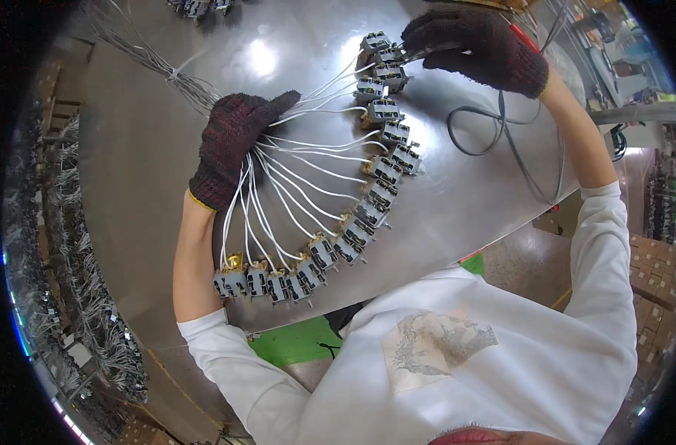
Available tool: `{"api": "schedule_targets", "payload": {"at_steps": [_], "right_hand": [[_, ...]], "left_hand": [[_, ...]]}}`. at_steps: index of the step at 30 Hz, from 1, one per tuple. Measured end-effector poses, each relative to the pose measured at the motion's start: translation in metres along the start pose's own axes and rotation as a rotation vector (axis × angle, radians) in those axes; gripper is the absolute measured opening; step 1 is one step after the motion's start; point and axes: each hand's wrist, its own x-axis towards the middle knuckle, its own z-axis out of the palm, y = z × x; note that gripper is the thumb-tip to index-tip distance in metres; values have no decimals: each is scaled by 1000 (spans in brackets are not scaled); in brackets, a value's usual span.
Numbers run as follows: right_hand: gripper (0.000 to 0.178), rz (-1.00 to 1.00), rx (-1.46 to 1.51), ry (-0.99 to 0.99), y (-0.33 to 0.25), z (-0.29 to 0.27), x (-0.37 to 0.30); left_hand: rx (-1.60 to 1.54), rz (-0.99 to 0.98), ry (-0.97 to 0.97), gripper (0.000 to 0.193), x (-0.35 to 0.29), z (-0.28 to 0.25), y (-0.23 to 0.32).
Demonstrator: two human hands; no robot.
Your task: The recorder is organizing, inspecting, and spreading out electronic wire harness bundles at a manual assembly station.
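Note:
My left hand (pixel 238 144), in a dark knitted glove, is closed round a bundle of white wires (pixel 301 157). The thumb stretches out toward the right. From this grip the wires fan out to a curved row of small grey-and-black electrical parts (pixel 383 170) with brass-coloured pieces, lying on the metal table. At the row's far end is my right hand (pixel 468 48), gloved too, its fingers bent together beside the uppermost parts. A thin dark tip shows at those fingertips, and a red piece (pixel 523 35) sticks out behind the hand; what it grips is mostly hidden.
A bundle of grey wires (pixel 149 63), bound with a tie, runs to the far left of the metal table (pixel 138 200). Looped grey cord (pixel 494 119) lies at the right. More parts (pixel 199 7) sit at the far edge. Wire-laden racks (pixel 78 274) stand at left.

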Motion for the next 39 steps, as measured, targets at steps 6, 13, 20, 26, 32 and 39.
{"api": "schedule_targets", "payload": {"at_steps": [6, 13, 20, 26, 32, 39], "right_hand": [[28, -19, -11, -13, 2, -1, 5], [26, 397, 352, 112, -25, 25, -6], [30, 36, -74, 38, -15, 27, -2], [28, -54, -130, 26, -28, 19, 9], [28, 371, 225, 133, -56, 48, 8], [24, -25, -108, 93, -57, 32, 22]], "left_hand": [[-10, 31, 46, 68, -3, 2, -1], [16, 57, 89, 68, -4, 0, 2], [29, 101, 140, 66, -5, 1, 2], [70, 49, 72, 67, -4, 2, 1], [35, 114, 123, 68, -7, 4, -3], [-7, 51, 78, 73, -10, 0, -4]]}}
